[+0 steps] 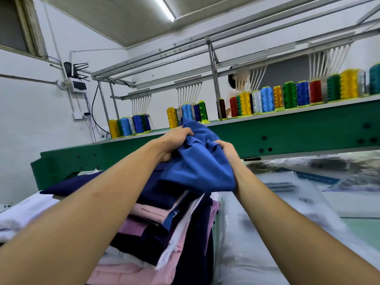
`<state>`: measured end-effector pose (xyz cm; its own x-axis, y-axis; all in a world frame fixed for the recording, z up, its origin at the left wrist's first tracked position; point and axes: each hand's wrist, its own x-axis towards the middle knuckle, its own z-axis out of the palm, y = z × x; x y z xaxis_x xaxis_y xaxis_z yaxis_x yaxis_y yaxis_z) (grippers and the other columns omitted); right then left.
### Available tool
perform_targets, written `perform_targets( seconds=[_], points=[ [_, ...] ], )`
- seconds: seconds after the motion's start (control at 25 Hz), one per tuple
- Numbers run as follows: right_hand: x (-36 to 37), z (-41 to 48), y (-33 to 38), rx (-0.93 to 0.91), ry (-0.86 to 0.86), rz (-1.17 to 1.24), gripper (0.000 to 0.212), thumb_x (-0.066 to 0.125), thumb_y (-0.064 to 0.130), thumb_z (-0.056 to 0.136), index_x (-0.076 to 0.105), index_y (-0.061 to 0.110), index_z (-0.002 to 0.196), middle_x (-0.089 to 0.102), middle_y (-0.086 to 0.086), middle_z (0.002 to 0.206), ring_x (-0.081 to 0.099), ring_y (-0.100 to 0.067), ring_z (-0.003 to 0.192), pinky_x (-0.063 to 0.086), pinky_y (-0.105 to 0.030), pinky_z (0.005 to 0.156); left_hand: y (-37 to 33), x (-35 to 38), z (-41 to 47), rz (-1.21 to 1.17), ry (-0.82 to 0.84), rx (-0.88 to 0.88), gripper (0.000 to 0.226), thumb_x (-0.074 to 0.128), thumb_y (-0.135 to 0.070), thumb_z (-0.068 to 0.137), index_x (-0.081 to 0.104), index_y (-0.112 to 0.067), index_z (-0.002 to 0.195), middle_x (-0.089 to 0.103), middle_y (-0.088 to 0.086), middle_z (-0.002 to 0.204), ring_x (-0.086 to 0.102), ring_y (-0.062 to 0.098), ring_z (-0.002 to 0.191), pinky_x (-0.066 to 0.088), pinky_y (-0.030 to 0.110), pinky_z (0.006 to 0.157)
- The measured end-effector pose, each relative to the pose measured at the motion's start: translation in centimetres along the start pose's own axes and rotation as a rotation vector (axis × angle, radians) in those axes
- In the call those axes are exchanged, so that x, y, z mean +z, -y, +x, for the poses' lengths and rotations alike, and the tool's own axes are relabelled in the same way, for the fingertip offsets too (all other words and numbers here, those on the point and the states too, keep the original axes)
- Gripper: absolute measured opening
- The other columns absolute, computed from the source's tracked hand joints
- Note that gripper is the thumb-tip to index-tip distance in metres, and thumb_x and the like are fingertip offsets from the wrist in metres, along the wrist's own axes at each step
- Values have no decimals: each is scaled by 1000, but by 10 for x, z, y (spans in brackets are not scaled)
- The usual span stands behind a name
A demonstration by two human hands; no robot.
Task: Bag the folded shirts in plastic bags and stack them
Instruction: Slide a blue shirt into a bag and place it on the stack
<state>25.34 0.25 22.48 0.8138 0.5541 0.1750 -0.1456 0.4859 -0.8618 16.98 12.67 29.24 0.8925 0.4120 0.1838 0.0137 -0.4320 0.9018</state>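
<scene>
While it is bunched just above the stack of folded shirts (148,212), the blue shirt (197,161) is held between your hands: left hand (174,142) gripping its top, right hand (227,150) clutching its side, probably to lift it clear. Plastic bags (287,192) lie to the right on the desk (366,229), handy for bagging.

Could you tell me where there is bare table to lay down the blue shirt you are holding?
The only bare tabletop showing is the pale green patch at far right, bordered by plastic bags behind and beside it. Elsewhere is crowded: the shirt pile sits below the blue shirt, white cloth lies left of it.
</scene>
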Motion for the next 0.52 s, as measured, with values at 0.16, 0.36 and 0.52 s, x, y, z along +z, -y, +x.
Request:
perform_targets(
  seconds=[0.16, 0.36, 0.52],
  points=[
    [-47, -22, 29, -8, 130, 106, 44, 44, 36, 104, 62, -1, 118, 67, -18, 105, 62, -29, 97, 41, -40, 106, -13, 50, -3, -106, 127, 85, 11, 49, -14, 91, 50, -21, 100, 53, 9, 80, 52, 22, 70, 42, 33, 61],
    [-119, -52, 25, -22, 54, -61, 23, 42, 9, 99, 63, 1, 93, 65, -9, 78, 63, -19, 75, 43, -31, 82, 0, 127, -13, -171, 266, 116, 20, 38, -3, 90, 44, -21, 96, 42, 2, 69, 43, 11, 54, 38, 23, 49],
    [-180, -76, 19, -60, -176, -639, 15, 51, 1, 96, 58, 3, 83, 54, -13, 82, 47, -21, 81, 37, -35, 79, 32, 179, -20, -114, 341, 77, 26, 43, 2, 88, 51, -19, 100, 54, 5, 74, 52, 14, 60, 48, 27, 62]
  ],
)
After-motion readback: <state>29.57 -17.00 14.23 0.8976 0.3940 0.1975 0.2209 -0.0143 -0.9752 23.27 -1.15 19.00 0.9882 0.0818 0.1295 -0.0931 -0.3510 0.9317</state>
